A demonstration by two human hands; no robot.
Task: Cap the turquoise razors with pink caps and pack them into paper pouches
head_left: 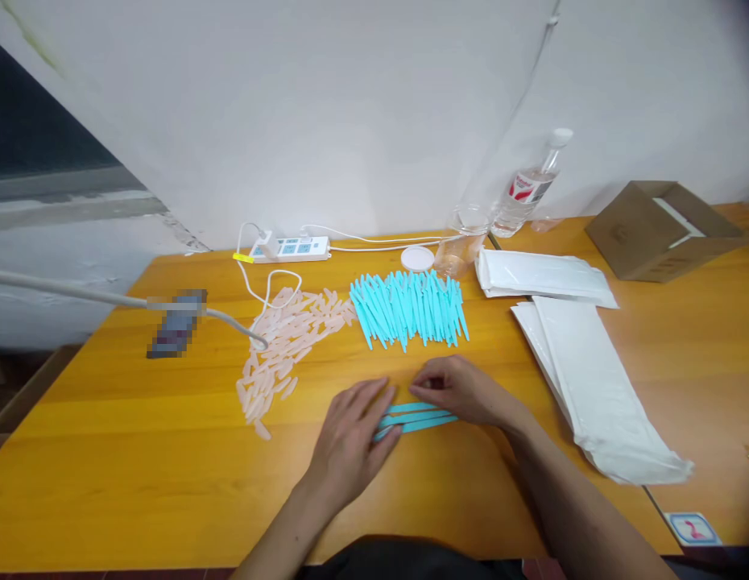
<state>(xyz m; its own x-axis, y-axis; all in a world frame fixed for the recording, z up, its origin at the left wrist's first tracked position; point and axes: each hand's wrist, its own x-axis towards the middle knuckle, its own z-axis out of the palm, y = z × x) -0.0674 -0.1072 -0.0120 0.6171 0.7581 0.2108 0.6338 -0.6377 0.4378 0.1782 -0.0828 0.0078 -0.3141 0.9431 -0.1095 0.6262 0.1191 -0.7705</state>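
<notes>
Several slim turquoise sticks [420, 419] with tapered ends lie side by side on the table in front of me. My left hand [353, 435] rests over their left ends, its fingers stretched out and the thumb on the near side. At their right part, my right hand [462, 388] has thumb and fingertips pinched together; what is in that pinch, if anything, is hidden. Just beyond my hands is a dense row of more turquoise sticks [411, 310]. Left of that row, small pale pink elongated pieces [290, 330] are spread in a loose heap.
A power strip [295, 249] with white cables sits by the wall. Behind the sticks are a round white lid [417, 258], a clear jar [462, 242] and a water bottle [525, 193]. White packets [597, 379] and a cardboard box [658, 234] occupy the right; a pixelated phone-like object [178, 322], the left.
</notes>
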